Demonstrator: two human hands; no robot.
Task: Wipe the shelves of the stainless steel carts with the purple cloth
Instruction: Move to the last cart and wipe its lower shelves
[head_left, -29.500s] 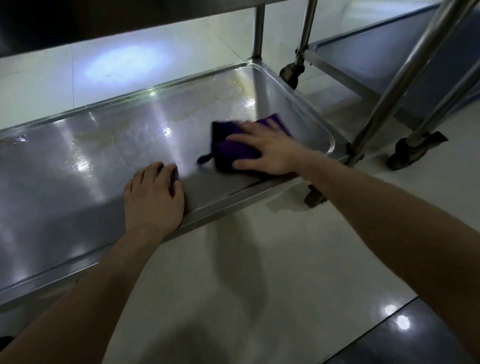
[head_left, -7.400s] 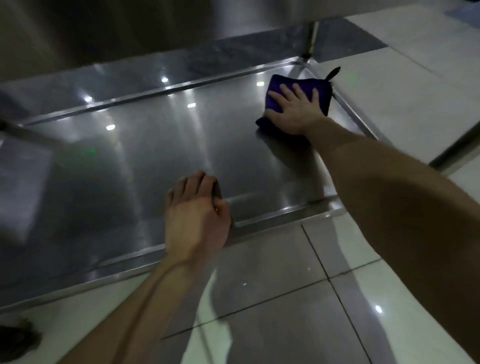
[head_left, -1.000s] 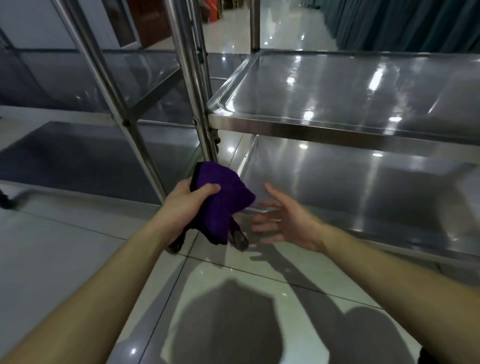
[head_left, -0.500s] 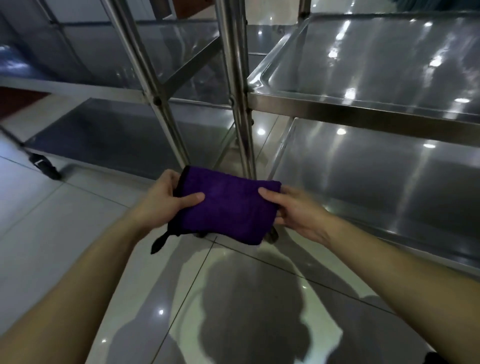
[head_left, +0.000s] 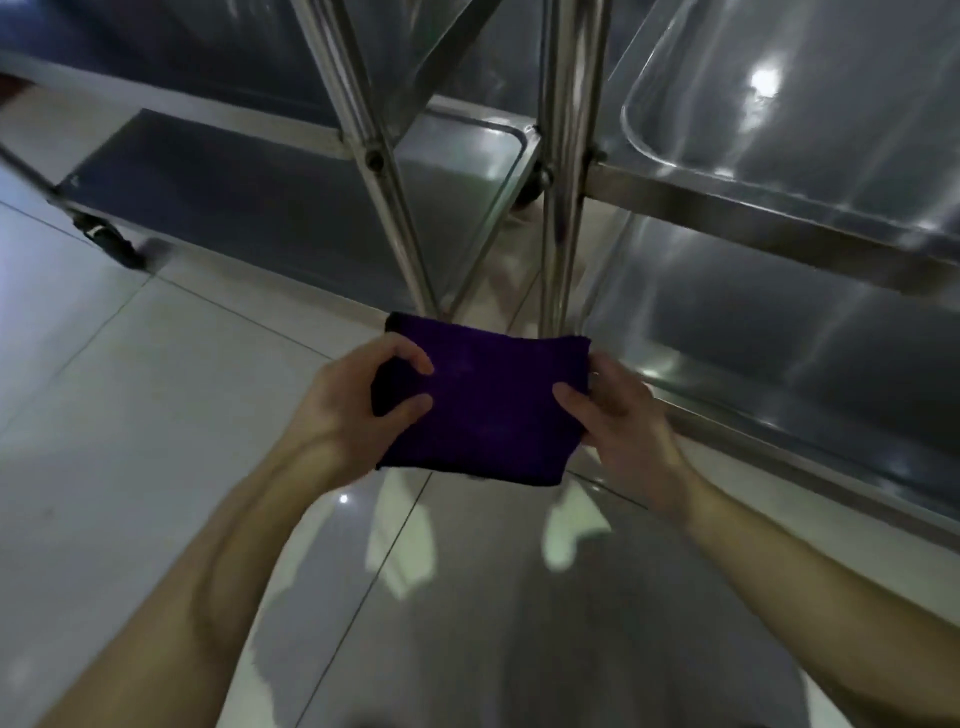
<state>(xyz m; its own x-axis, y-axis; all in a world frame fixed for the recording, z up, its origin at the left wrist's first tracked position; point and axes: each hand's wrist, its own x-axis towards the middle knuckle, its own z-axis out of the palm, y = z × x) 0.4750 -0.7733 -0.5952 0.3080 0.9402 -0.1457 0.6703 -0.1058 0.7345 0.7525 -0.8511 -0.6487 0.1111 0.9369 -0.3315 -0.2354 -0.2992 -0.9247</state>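
The purple cloth (head_left: 483, 405) is folded into a flat rectangle and held in the air above the floor, in front of the carts. My left hand (head_left: 353, 410) grips its left edge with thumb and fingers. My right hand (head_left: 618, 415) pinches its right edge. A stainless steel cart (head_left: 779, 218) stands on the right with an upper shelf (head_left: 810, 88) and a lower shelf (head_left: 789, 338). A second cart's low shelf (head_left: 249, 208) lies on the left.
Upright steel legs (head_left: 563, 156) and slanted posts (head_left: 384, 171) stand just behind the cloth, between the two carts. A black caster wheel (head_left: 111, 241) sits at the left cart's corner. Glossy pale floor tiles (head_left: 130, 415) lie below my arms.
The view has tilted downward and closer to the carts. My left hand has shifted its hold on the cloth's left edge; the cloth now hangs as a neater rectangle between both hands.
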